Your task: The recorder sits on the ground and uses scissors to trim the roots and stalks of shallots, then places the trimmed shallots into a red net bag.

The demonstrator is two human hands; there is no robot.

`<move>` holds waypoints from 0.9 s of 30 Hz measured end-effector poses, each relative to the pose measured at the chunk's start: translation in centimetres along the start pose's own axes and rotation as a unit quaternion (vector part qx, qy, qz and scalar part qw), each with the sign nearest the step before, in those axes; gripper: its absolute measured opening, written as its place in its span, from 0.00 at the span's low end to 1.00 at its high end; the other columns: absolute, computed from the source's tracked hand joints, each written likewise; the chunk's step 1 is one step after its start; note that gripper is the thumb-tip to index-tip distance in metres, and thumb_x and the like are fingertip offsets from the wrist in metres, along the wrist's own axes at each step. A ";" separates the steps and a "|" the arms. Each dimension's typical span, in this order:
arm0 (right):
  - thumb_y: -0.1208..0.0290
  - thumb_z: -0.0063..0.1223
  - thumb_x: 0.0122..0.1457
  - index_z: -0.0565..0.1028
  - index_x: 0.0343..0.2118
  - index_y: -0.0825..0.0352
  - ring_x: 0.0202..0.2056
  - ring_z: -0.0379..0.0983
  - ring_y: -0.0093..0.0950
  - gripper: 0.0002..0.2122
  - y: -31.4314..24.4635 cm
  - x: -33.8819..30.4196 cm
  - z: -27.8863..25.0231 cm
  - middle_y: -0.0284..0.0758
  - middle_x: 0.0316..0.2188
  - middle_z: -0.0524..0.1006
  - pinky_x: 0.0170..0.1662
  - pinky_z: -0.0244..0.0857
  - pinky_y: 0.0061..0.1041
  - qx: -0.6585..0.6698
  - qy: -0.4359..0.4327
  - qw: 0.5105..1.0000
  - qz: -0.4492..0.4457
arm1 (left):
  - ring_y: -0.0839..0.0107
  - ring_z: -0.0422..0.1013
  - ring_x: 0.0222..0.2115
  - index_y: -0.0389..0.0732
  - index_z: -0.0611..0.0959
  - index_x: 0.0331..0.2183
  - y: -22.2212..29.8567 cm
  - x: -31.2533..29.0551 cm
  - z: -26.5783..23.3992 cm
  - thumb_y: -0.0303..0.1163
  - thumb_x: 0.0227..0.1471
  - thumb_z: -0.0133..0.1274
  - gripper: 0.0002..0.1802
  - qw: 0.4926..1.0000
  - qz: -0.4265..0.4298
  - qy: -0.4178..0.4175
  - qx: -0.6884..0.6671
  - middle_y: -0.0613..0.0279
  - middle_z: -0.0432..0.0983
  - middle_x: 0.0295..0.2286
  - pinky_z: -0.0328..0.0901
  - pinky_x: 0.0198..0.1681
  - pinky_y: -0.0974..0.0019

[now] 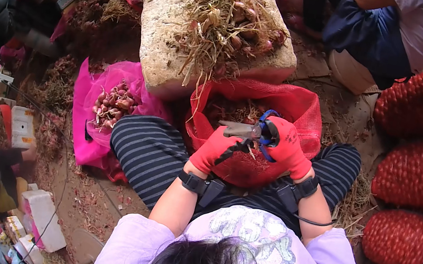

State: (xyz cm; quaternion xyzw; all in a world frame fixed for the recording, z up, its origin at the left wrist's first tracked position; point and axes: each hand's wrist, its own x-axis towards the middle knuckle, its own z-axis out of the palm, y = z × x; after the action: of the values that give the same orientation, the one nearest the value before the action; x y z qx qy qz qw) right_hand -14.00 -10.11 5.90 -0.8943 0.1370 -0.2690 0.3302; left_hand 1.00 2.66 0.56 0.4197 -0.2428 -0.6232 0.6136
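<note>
Both my hands wear red gloves with dark fingertips and meet over an open red mesh bag (311, 106) between my knees. My right hand (290, 148) is closed round the blue handles of a pair of scissors (266, 118). Their blades point left, towards my left hand (214, 149). The left fingers are closed around a shallot (253, 133), partly hidden by the gloves. Dry stalks and debris lie inside the bag. Just beyond it, a heap of shallots with dry stalks (222, 21) rests on a pale foam block (162, 42).
To my left lies a pink mesh bag (81, 107) with trimmed shallots (114, 104). Full red mesh sacks (409, 178) are stacked on the right. Another person (365, 35) sits at the far right. White foam boxes (45, 216) and people are at the left. Dry scraps litter the floor.
</note>
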 end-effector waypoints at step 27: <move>0.80 0.54 0.49 0.71 0.34 0.67 0.28 0.71 0.16 0.09 0.7 -2.8 2.7 0.30 0.28 0.75 0.29 0.64 0.15 0.420 0.072 0.842 0.332 | 0.79 0.67 0.38 0.38 0.70 0.47 -0.1 2.2 1.6 0.19 0.50 0.49 0.20 0.986 0.137 0.084 -0.049 0.63 0.72 0.40 0.64 0.42 0.77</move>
State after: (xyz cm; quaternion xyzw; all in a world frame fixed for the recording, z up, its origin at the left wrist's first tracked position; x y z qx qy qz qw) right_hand -14.75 -8.09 2.58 -0.5492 0.3231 -0.2389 0.7328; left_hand -0.14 0.23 0.85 0.4029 -0.2142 -0.5072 0.7312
